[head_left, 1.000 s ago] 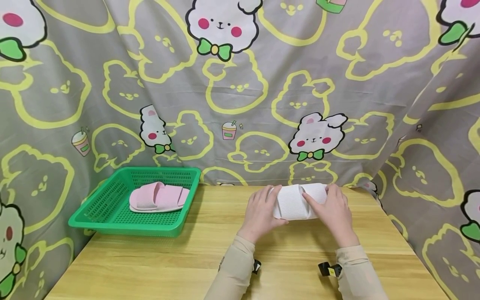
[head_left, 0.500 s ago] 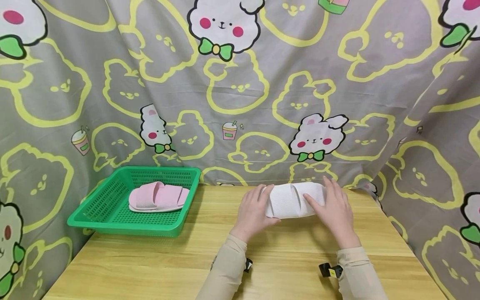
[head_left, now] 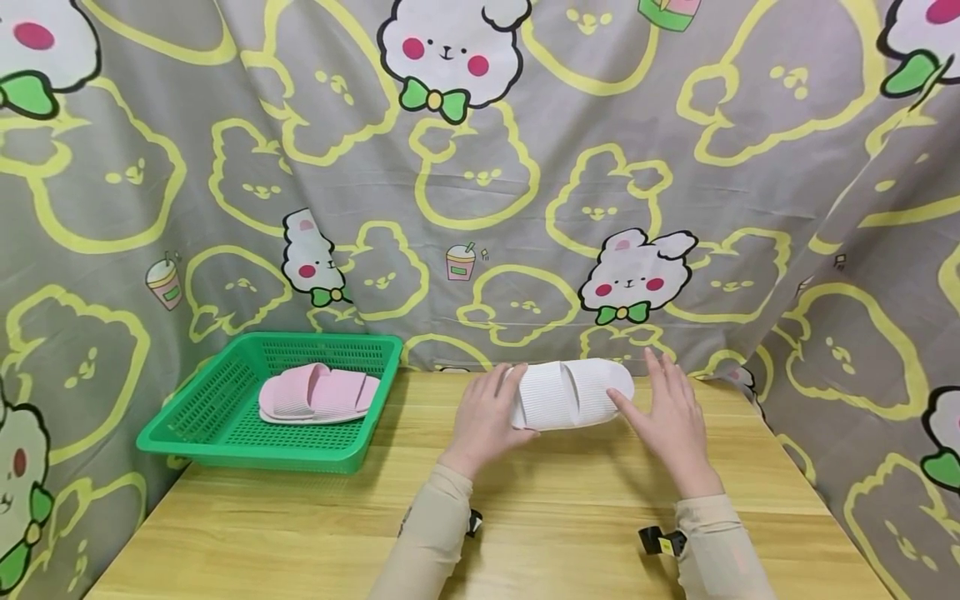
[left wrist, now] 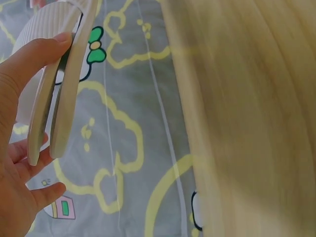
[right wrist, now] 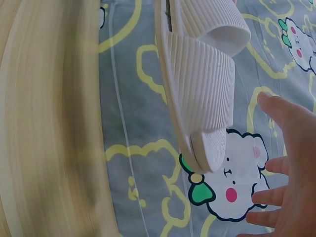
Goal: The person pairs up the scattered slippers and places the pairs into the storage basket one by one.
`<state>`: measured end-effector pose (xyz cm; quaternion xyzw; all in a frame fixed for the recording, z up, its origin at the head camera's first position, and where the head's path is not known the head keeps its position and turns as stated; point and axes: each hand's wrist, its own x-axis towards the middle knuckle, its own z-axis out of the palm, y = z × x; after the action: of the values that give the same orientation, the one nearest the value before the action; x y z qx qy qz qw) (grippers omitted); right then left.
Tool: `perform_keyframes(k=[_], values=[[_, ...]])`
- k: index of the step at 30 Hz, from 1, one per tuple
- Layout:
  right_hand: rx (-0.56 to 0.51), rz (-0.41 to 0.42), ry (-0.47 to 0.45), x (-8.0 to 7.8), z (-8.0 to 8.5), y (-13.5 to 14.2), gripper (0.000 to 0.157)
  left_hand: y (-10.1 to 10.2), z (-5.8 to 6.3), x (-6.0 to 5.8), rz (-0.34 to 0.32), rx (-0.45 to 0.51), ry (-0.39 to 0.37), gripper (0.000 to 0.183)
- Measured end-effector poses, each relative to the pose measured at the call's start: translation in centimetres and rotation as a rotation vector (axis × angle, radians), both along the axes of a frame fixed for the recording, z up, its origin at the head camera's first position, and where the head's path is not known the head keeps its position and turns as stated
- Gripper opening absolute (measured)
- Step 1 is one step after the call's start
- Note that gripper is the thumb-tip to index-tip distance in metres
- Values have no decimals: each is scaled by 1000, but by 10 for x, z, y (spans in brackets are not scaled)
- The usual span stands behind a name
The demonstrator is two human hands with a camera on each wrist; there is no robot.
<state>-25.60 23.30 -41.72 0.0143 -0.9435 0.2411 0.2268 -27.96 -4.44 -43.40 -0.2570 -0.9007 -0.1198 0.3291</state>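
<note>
A pair of white ribbed slippers (head_left: 570,396) is held above the right half of the table. My left hand (head_left: 483,421) grips their left end; in the left wrist view its thumb (left wrist: 52,47) presses the edge and two soles (left wrist: 64,118) lie close together, slightly spread at the near end. My right hand (head_left: 671,429) has its fingers spread beside the other end. A gap separates this hand from the slippers in the right wrist view, though its thumb (head_left: 626,408) overlaps them in the head view. Pink slippers (head_left: 341,392) lie inside the green basket (head_left: 348,458).
The basket stands at the left back of the wooden table (head_left: 315,533). A patterned grey curtain (head_left: 495,250) hangs behind the table and along both sides. Black wrist mounts (head_left: 660,542) sit by both sleeves.
My left hand has carried the white slippers leftward, out of my right hand's hold. The right hand has stayed nearly in place, its fingers now spread. The basket has not moved.
</note>
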Motion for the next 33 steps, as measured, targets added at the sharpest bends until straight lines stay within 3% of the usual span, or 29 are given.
perform_keyframes(k=[8,22,33], values=[[5,-1,9,0,0,0,93,-14,6,1,16,6,-39,107],[31,40,19,-2,-2,-5,95,-39,17,2,14,9,43,104],[70,119,66,-1,-4,-13,89,-58,25,3,18,-2,61,107]])
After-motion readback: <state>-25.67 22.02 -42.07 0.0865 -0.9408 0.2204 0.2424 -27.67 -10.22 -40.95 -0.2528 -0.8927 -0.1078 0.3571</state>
